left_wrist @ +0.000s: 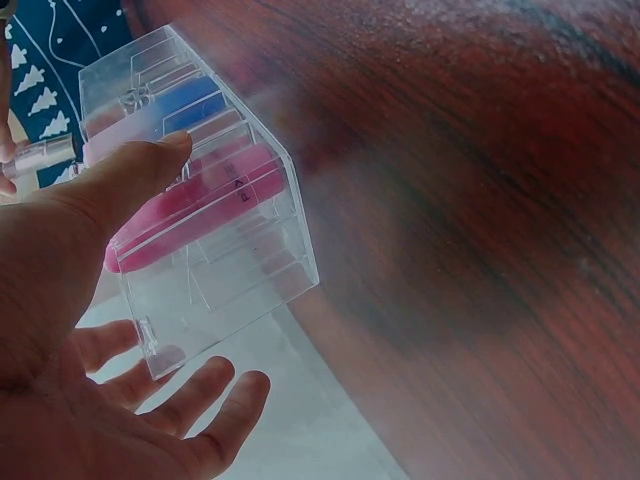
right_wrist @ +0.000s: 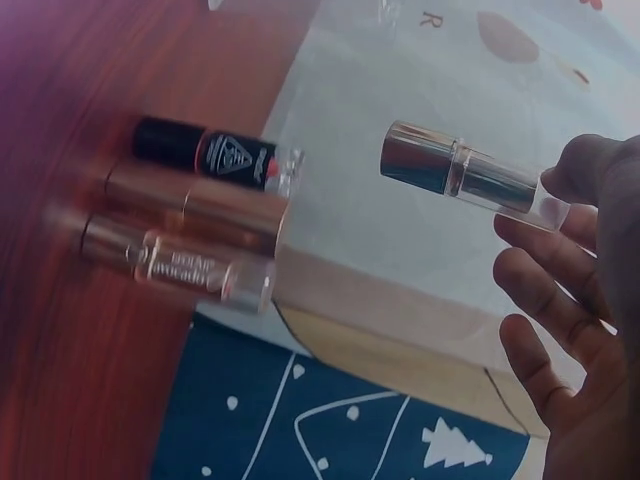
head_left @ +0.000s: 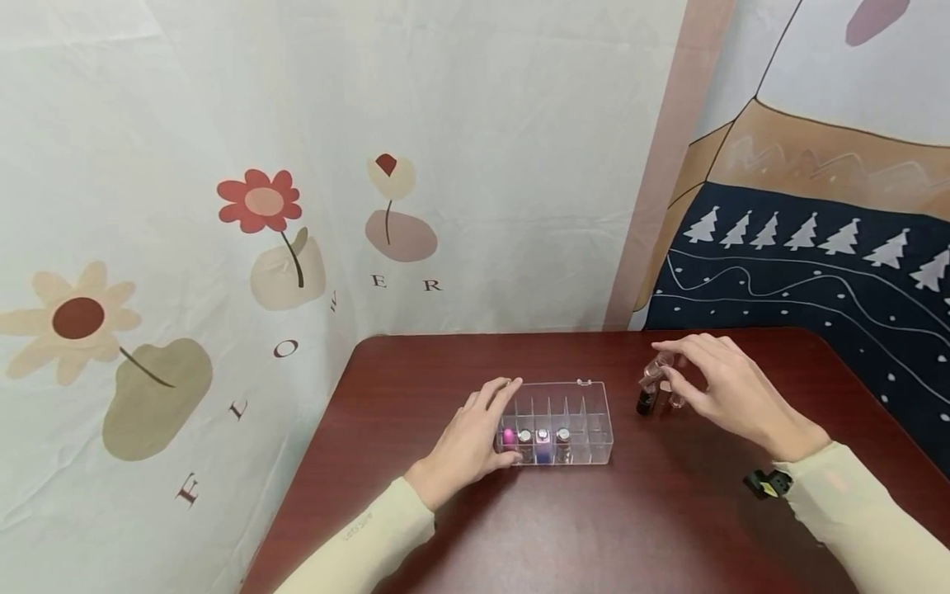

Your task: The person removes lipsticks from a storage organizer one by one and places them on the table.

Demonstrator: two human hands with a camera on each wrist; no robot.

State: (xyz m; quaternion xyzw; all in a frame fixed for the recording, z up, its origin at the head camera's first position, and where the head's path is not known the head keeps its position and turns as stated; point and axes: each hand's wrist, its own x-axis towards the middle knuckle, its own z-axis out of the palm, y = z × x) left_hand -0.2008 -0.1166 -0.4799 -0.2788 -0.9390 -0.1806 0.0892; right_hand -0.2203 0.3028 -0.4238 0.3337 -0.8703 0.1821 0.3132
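Observation:
My left hand (head_left: 466,433) holds the left end of a clear divided box (head_left: 598,453), thumb along its front wall and fingers over its far side. Several lipsticks stand in the box's front row, among them a pink lipstick (left_wrist: 200,205) at the left and a blue-and-pink lipstick (head_left: 543,447). To the right of the box, my right hand (head_left: 723,386) pinches a lipstick (right_wrist: 425,165) with a shiny metallic base by its clear end, between thumb and index finger. It is raised and tilted, above the other tubes.
Three tubes stand close together on the dark red table (head_left: 416,371): a black lipstick (right_wrist: 205,150), a rose-gold lipstick (right_wrist: 215,210) and a lettered tube with a clear end (right_wrist: 185,265). Behind the table hang a pale flower-printed curtain (head_left: 505,165) and a dark-blue tree print (head_left: 809,272).

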